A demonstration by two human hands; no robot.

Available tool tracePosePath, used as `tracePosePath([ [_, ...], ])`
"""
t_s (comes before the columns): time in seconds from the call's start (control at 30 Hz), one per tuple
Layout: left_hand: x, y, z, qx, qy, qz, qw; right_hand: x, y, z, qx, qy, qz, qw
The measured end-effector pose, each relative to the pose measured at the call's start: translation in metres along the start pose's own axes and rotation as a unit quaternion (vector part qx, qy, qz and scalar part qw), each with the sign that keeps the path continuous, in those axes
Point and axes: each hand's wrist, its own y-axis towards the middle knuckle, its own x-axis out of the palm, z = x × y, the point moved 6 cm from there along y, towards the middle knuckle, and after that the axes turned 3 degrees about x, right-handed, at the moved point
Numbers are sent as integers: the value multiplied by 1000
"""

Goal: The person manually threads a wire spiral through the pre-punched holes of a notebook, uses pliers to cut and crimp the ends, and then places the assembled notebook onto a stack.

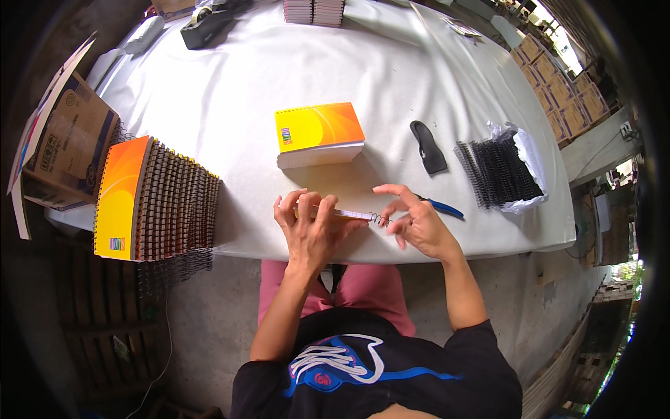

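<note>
Close to the table's near edge, my left hand (307, 222) is closed around a thin notebook (347, 214), held almost edge-on. A dark spiral coil (375, 218) sticks out of the notebook's right end. My right hand (417, 220) is at that coil with its fingers spread apart, one fingertip against or very near the wire. Partly hidden behind the right hand lies a blue-handled tool (447, 209). Just beyond my hands sits a stack of yellow-orange covered notebooks (319, 129), with small holes along the top cover's far edge.
A row of coil-bound notebooks (164, 199) stands at left beside a cardboard box (70, 140). Black coils (495, 174) lie in white wrapping at right, near a black elongated object (428, 148). Farther off are a tape dispenser (204, 31) and more notebooks (314, 12).
</note>
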Motion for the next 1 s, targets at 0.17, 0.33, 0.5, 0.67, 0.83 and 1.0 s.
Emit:
tracePosePath([
  [0.17,0,9,5,-3,-51,-47,998,2,-2,-4,-248,-176,63,950],
  [0.33,0,10,-1,-12,-67,-68,995,-39,30,20,-186,-219,72,955],
  [0.5,-5,12,4,-1,-102,-32,994,-115,64,60,3,-553,292,780],
  [0.67,-4,11,8,8,-125,-47,991,-149,71,66,5,-401,315,860],
  [0.83,-5,3,13,12,-147,-56,987,-82,34,29,-315,380,-36,869],
  [1.0,-1,4,14,20,-163,-69,984,-16,34,51,-123,231,-68,963],
])
